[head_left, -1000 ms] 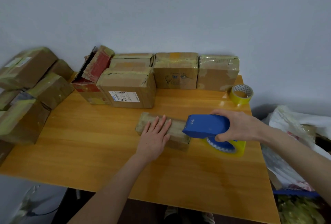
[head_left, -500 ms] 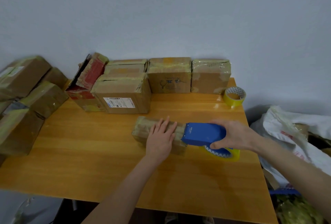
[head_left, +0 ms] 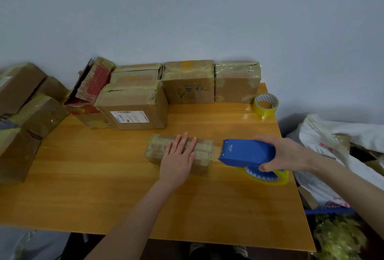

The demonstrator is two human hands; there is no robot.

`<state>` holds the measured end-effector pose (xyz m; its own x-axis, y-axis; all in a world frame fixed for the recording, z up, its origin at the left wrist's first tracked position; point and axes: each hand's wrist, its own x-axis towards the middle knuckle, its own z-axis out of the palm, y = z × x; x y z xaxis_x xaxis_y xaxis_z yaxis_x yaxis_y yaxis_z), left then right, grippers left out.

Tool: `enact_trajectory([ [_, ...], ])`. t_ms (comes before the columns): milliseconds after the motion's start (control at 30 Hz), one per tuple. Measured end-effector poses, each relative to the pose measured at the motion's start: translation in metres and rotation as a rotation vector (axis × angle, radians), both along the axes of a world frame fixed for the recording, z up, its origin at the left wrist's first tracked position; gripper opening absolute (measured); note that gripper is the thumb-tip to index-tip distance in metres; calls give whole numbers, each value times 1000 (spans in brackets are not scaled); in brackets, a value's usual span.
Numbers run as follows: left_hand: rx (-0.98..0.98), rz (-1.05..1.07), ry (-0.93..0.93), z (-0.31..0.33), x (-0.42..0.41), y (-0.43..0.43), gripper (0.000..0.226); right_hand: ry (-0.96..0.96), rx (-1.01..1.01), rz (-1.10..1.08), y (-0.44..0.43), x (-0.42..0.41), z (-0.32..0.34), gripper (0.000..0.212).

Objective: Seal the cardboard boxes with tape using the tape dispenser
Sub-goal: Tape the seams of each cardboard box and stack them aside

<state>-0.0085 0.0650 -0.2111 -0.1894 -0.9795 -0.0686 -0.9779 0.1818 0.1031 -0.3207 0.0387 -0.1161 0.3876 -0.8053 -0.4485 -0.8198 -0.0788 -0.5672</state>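
two hands work at a small cardboard box [head_left: 158,149] that lies near the middle of the orange wood-grain counter [head_left: 104,187]. the box is a low, oblong block, dull brown and wrapped in cloudy tape, and its long axis runs left to right across the counter, the right end sitting slightly nearer the person. the left hand [head_left: 178,156] rests flat on top of it, palm down, fingers [head_left: 185,141] straight and close together, pointing away toward the wall. the right hand [head_left: 284,155] grasps the tape dispenser [head_left: 245,152] from the rear, fingers curled over its top and the thumb hooked under its near side. the dispenser is smooth blue plastic, a rounded wedge whose long axis roughly lines up with the box; its blunt nose points left and sits just beside the box's right end. a pale glossy strip seems to bridge the small gap between them. under the right hand hangs a yellowish translucent tape roll [head_left: 270,178] on a toothed blue hub. at the back of the counter stand several taped, scuffed cartons, among them a labelled box [head_left: 133,108] and a torn red box [head_left: 93,85], with a spare tape roll [head_left: 266,104] at the far right corner. more brown cartons [head_left: 25,101] are stacked off the left edge, and a crumpled white bag [head_left: 332,133] lies to the right.
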Motion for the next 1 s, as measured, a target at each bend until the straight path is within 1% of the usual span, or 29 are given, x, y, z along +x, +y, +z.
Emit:
enact_trajectory([
  [133, 8, 35, 2, 5, -5, 4, 58, 53, 19, 25, 4, 7, -16, 74],
  [233, 13, 87, -22, 21, -22, 0, 54, 115, -31, 63, 4, 13, -22, 78],
  [300, 10, 53, -33, 26, -36, -1, 56, 156, -58, 75, 4, 14, -24, 79],
  [400, 39, 39, -39, 18, -36, -2, 68, 93, -36, 51, 5, 11, -31, 79],
  [467, 40, 49, -41, 12, -28, -3, 69, 37, -7, 27, 7, 6, -33, 79],
  [567, 26, 28, -59, 9, -22, -4, 66, -10, 29, -25, 9, -6, -31, 80],
  [633, 11, 16, -43, 8, -23, -4, 65, 1, 50, -34, 11, -9, -31, 82],
  [700, 9, 5, -34, 7, -24, -4, 68, 52, 51, -2, 9, -4, -33, 80],
  [833, 7, -1, -29, 6, -23, -6, 64, 141, 93, 39, -3, 19, -30, 81],
  [1000, -4, -14, -31, 3, -23, -6, 65, 135, 152, 64, -21, 29, -23, 78],
])
